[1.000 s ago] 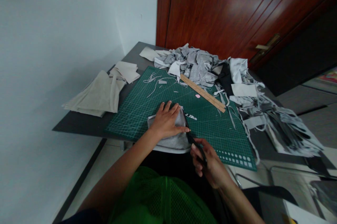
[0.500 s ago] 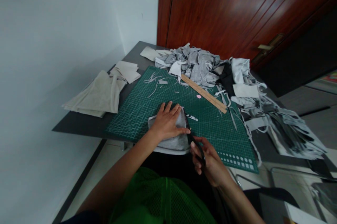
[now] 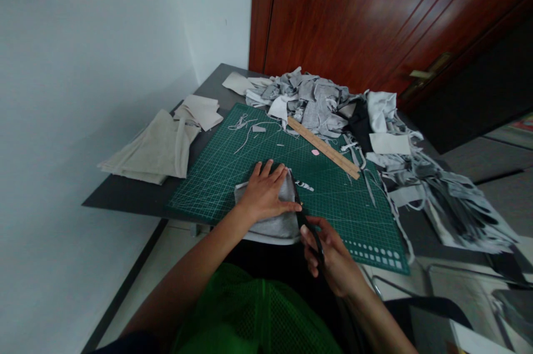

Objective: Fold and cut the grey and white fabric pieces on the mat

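Grey fabric point(image 3: 277, 226) lies on the near edge of a green cutting mat point(image 3: 204, 187), its front edge hanging toward me. My left hand point(image 3: 264, 193) presses flat on it with the fingers spread and the thumb pointing right. In my right hand point(image 3: 327, 254) are black-handled scissors point(image 3: 306, 224), the fingers wrapped round the handles. Their blades run along the fabric's right edge, next to my left thumb; how far they stand apart I cannot tell. A small black-and-white scrap point(image 3: 305, 185) lies just right of the blades.
A wooden ruler point(image 3: 322, 146) lies across the mat near a pink piece point(image 3: 315, 152). Grey fabric scraps point(image 3: 316, 99) are heaped at the back. Stacked grey cloth point(image 3: 466, 210) sits at the right, folded beige cloth point(image 3: 154, 148) at the left. A wall and a wooden door border the table.
Almost nothing differs. The whole view has shifted very slightly; both hands, the scissors and the fabric keep their places.
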Demonstrator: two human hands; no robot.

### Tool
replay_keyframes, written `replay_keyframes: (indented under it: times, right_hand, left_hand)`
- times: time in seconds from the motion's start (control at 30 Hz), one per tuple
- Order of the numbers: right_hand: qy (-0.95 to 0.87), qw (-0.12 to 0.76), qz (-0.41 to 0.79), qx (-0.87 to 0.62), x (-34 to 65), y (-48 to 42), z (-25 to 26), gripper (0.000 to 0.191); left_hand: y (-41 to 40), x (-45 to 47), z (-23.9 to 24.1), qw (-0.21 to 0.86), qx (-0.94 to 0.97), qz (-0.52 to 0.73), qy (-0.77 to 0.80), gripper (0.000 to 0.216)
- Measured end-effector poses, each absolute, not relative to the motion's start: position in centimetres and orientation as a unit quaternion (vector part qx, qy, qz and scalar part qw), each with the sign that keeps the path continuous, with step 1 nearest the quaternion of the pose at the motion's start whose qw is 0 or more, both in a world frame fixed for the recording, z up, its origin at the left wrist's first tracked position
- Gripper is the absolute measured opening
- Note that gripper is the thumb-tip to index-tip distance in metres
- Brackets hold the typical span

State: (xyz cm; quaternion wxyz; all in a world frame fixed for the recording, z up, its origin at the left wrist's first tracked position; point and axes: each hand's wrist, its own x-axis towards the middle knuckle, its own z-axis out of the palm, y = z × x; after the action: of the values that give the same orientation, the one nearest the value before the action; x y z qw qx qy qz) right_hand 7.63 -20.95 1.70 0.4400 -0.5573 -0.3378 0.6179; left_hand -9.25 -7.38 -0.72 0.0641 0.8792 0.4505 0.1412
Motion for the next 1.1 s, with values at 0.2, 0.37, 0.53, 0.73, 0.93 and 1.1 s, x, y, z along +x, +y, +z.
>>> replay_keyframes:
  times: [0.2, 0.37, 0.53, 0.73, 0.93, 1.1]
  right_hand:
    - [-0.342, 0.431, 0.619, -0.560, 7.58, -21.11, 1.85, 0.061]
    - [-0.354, 0.424, 0.613, -0.566, 7.50, -21.31, 1.78, 0.060]
    - [-0.348, 0.429, 0.610, -0.568, 7.31, -21.27, 1.63, 0.062]
    - [-0.349, 0.429, 0.608, -0.569, 7.22, -21.30, 1.74, 0.060]
    - [-0.346, 0.435, 0.610, -0.565, 7.33, -21.37, 1.38, 0.060]
    - [-0.351, 0.432, 0.613, -0.561, 7.41, -21.36, 1.17, 0.059]
  left_hand:
    - [-7.45, -9.28, -0.48, 0.066, 0.879, 0.138, 0.451, 0.108]
    - [-7.39, -9.26, -0.52, 0.069, 0.878, 0.139, 0.453, 0.109]
    - [-7.31, -9.23, -0.79, 0.066, 0.878, 0.146, 0.451, 0.109]
    - [-7.35, -9.26, -0.69, 0.062, 0.879, 0.144, 0.450, 0.108]
    - [-7.31, -9.26, -0.72, 0.067, 0.879, 0.145, 0.450, 0.111]
    - [-7.30, -9.24, -0.85, 0.064, 0.879, 0.143, 0.450, 0.110]
